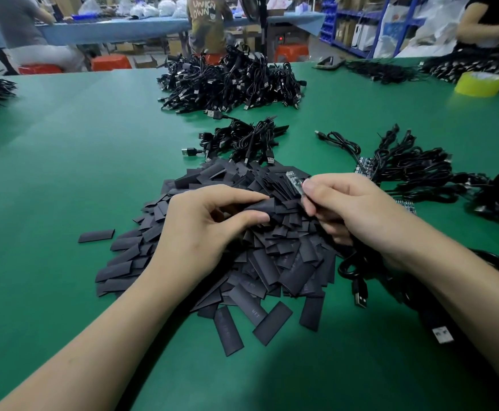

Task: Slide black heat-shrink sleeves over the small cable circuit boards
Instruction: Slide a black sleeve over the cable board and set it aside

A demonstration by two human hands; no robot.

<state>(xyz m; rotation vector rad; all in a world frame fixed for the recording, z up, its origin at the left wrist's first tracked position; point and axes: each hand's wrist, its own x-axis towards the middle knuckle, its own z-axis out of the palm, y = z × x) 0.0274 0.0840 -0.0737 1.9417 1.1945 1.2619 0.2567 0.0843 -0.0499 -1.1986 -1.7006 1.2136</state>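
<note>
Above the middle of the heap, the small, narrow, pale circuit board [295,183] sticks up from the right hand [352,209]. Thumb and fingertips pinch it at its lower end, and most of its length is bare. Just beside it, to the left and slightly lower, the left hand [206,223] pinches one flat black heat-shrink sleeve [257,207] between thumb and forefinger, with the other fingers curled. Sleeve and board are near each other but not yet joined.

The sleeve looks light, thin and soft, and it is pressed flat. It probably needs a squeeze at its edges to open the mouth, and a hold near the rear end would leave that mouth free. The board seems stiff, light and rather fragile, so the present grip at its lower end suits it.

Counted, there is one board and one sleeve in hand. The pile of loose black sleeves [272,262] beneath holds far too many to count, with one stray sleeve [96,235] apart on the left.

Three heaps of black USB cables lie nearest on the green table [64,173]:
- a large far heap [233,81]
- a small middle bundle [242,140]
- a right-hand bundle [405,167] showing a few bare blue boards [364,164]

One yellow tape roll [479,84] stands at the far right.
</note>
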